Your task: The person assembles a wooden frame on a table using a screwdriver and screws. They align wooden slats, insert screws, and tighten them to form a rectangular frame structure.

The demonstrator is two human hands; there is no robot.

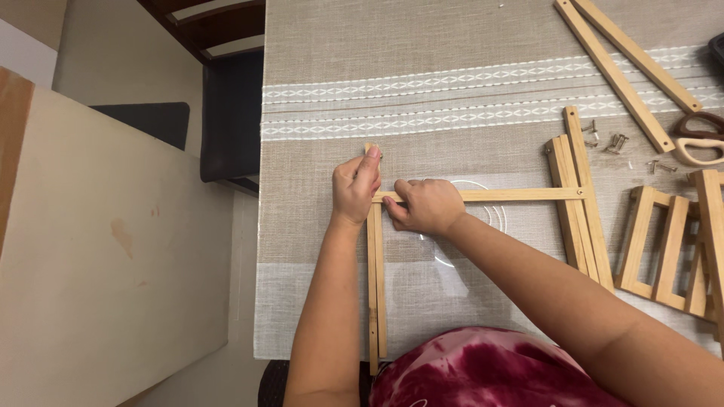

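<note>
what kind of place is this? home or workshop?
Likely a home dining area: a table under a woven beige tablecloth with white stitched bands, and a dark wooden chair pushed against it. No workbench or tool racks show.

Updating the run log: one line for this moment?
left hand: pinching upright slat top | right hand: pressing cross slat | screws: loose, right

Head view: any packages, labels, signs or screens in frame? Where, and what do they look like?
None in view: no package, label, sign or screen.
What is there: beige tablecloth with white woven bands, bare wooden slats, small loose screws, scissors at the right edge.
Left hand and right hand rest on an unmarked wooden frame.
</note>
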